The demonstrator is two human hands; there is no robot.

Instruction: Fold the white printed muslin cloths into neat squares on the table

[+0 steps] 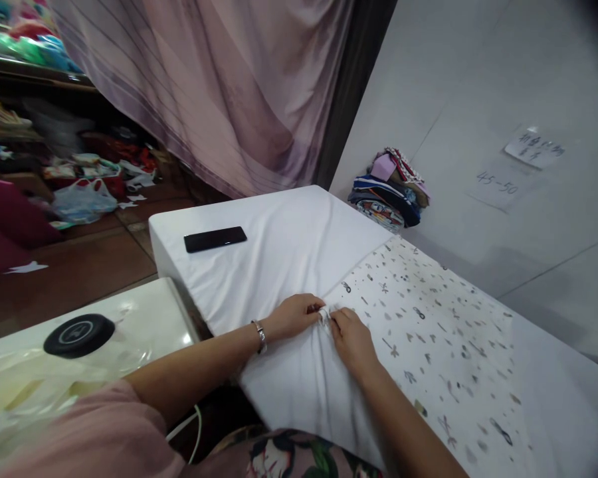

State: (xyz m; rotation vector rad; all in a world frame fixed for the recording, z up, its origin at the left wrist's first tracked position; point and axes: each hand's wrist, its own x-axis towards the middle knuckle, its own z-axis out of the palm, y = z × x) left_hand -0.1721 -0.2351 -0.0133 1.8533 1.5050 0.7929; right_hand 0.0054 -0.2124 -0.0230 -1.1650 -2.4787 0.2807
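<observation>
My left hand [295,315], with a silver bracelet at its wrist, pinches a small bunch of white cloth [325,315]. From the other side my right hand [351,338] has its fingers closed on the same bunch. Folds run down from it over the table's near edge. Just right of the hands, a white cloth with small grey and brown prints [418,332] lies spread on the white-covered table [274,265]. I cannot tell whether the pinched bunch belongs to the printed cloth or to the white cover.
A black phone [216,239] lies at the table's far left. Folded clothes [389,189] are stacked by the wall. A pink curtain [219,86] hangs behind. On the white surface at left are a round black device [79,335] and clear plastic [10,392]. Bags [84,199] lie on the floor.
</observation>
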